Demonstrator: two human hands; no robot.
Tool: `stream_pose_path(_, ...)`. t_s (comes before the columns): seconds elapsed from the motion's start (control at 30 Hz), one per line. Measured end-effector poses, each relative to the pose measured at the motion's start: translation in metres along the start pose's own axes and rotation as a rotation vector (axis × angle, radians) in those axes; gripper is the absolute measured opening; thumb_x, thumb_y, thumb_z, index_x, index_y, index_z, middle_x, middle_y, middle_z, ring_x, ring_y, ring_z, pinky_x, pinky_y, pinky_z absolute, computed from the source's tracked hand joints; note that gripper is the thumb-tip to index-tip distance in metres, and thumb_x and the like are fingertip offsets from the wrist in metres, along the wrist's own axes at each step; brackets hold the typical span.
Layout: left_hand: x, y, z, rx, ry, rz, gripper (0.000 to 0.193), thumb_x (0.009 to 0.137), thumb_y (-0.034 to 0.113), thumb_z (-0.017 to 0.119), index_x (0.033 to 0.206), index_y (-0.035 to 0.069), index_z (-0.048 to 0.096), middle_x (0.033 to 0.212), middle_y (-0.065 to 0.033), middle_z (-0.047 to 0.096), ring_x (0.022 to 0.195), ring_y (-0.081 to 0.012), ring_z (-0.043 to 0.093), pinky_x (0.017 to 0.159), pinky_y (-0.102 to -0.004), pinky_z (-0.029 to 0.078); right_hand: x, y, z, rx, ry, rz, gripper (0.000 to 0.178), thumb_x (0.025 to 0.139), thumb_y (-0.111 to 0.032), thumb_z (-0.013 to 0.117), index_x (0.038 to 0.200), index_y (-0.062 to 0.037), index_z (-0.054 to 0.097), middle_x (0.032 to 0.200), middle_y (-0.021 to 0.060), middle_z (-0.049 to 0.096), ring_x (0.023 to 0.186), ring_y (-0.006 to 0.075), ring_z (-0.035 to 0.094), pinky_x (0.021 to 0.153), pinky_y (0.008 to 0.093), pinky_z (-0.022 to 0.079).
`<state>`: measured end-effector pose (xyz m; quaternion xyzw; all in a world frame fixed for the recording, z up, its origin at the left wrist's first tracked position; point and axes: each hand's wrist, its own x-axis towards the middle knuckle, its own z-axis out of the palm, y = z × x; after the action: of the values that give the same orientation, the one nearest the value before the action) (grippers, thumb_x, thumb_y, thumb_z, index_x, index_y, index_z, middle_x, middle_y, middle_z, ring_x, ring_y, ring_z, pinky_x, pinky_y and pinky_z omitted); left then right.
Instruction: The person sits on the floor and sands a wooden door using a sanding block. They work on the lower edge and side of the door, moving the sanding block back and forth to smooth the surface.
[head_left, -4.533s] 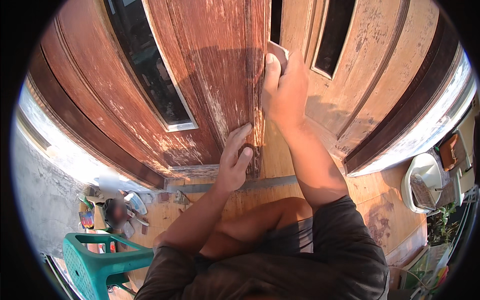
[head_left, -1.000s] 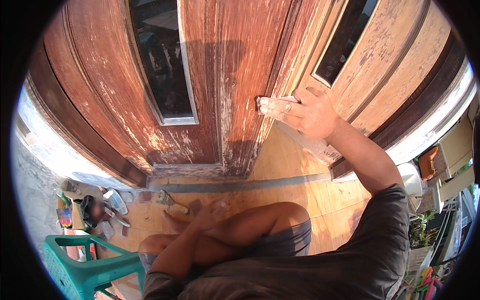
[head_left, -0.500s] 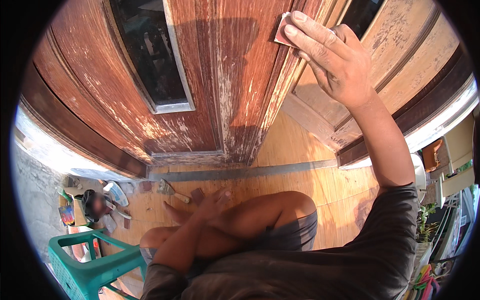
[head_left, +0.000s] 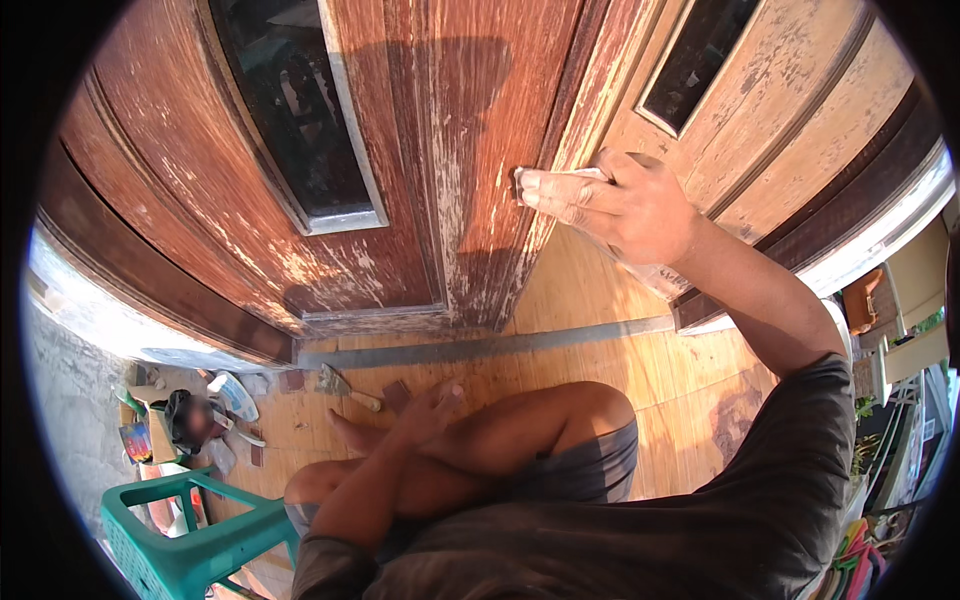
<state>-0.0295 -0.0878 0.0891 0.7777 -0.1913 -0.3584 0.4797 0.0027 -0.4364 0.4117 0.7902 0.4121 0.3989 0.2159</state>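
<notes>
Pressing flat against the worn edge of the wooden door [head_left: 470, 200], the right hand [head_left: 625, 205] holds a small pale sheet, most likely sandpaper [head_left: 545, 180], pinned between its outstretched fingers [head_left: 560, 195] and the wood; the sheet sits under the fingertips, at the left end of the hand, with only its top edge and corner showing. The door is reddish-brown, its finish scraped in long pale streaks along the vertical stile, and a dark glass pane [head_left: 290, 110] in a grey-edged frame sits to the left. A second door leaf [head_left: 790, 110] on the right is rubbed nearly bare, tan and flaky. The left hand [head_left: 430, 405] rests loosely curled on the person's bent knee [head_left: 560, 420], holding nothing. Down on the plank floor [head_left: 600, 340] lie a scraper-like tool [head_left: 340, 385] (its shape is hard to make out) and a few small brown squares [head_left: 395, 393], near a green plastic stool [head_left: 190, 535].
</notes>
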Motion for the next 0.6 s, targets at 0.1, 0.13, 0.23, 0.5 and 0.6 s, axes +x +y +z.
stream_pose_path(0.1, 0.0, -0.004, 0.0, 0.044, 0.041, -0.014, 0.064, 0.108, 0.05, 0.046, 0.149, 0.002, 0.052, 0.143, -0.0247, 0.06, 0.136, -0.0364, 0.056, 0.113, -0.0395, 0.041, 0.004, 0.014, -0.013, -0.013, -0.06, -0.041, 0.049, 0.082, -0.015, 0.076, 0.131, -0.0187, 0.074, 0.135, -0.0033, 0.07, 0.076, 0.0169, 0.052, 0.061, 0.0289, 0.047)
stream_pose_path(0.13, -0.001, -0.004, 0.0, 0.009, 0.027, 0.016, 0.064, 0.108, 0.051, 0.046, 0.149, 0.002, 0.052, 0.143, -0.0246, 0.06, 0.136, -0.0363, 0.056, 0.113, -0.0395, 0.041, 0.012, 0.025, -0.02, -0.052, 0.02, 0.093, 0.046, 0.082, -0.015, 0.076, 0.128, -0.018, 0.075, 0.134, -0.004, 0.071, 0.073, 0.0181, 0.052, 0.061, 0.0294, 0.048)
stream_pose_path(0.23, -0.002, -0.001, 0.003, -0.039, -0.002, -0.02, 0.064, 0.108, 0.051, 0.047, 0.149, 0.002, 0.052, 0.143, -0.0243, 0.06, 0.136, -0.0358, 0.056, 0.113, -0.0394, 0.041, 0.019, 0.035, -0.026, -0.202, 0.06, 0.262, 0.048, 0.083, -0.015, 0.076, 0.131, -0.0185, 0.073, 0.138, -0.0037, 0.069, 0.071, 0.0182, 0.051, 0.062, 0.0288, 0.048)
stream_pose_path(0.5, -0.003, -0.001, 0.001, -0.067, 0.006, -0.035, 0.063, 0.108, 0.05, 0.047, 0.149, 0.002, 0.052, 0.145, -0.0232, 0.059, 0.135, -0.0332, 0.056, 0.114, -0.0389, 0.04, 0.002, 0.013, -0.006, -0.07, 0.003, 0.131, 0.048, 0.087, -0.013, 0.074, 0.134, -0.0194, 0.071, 0.137, -0.0039, 0.069, 0.071, 0.0181, 0.051, 0.064, 0.0277, 0.049)
stream_pose_path(0.6, 0.0, -0.006, 0.005, -0.034, -0.021, -0.025, 0.064, 0.109, 0.05, 0.046, 0.15, 0.001, 0.051, 0.145, -0.0236, 0.059, 0.137, -0.0335, 0.055, 0.115, -0.0393, 0.039, 0.008, 0.029, -0.01, -0.105, 0.177, 0.268, 0.047, 0.086, -0.011, 0.075, 0.133, -0.0172, 0.071, 0.137, -0.0013, 0.069, 0.073, 0.0184, 0.055, 0.063, 0.0288, 0.048)
